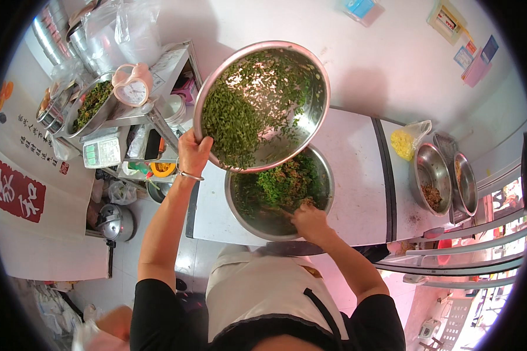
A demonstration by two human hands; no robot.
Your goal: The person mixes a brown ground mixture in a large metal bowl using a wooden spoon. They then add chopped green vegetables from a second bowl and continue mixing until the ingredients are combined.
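Observation:
My left hand [194, 151] grips the rim of a large stainless steel bowl [311, 123], thumb on the inside. Tilted toward me, this bowl holds chopped green leaves [230, 120], densest at its lower left. Below it a second steel mixing bowl [257, 230] stands on the white table, partly hidden by the raised one. Inside lies a mix of chopped greens and brown crumbly filling [285, 182]. My right hand [311, 224] is over the near right side of this lower bowl, fingers at the mix; whether they hold a thin utensil is unclear.
A shelf rack [167, 127] at left carries a pink alarm clock [133, 85], a steel bowl of green filling [90, 105] and a scale [102, 152]. At right are steel bowls [430, 175] and a yellow-filled bag [404, 142]. Another person's arm [116, 322] shows lower left.

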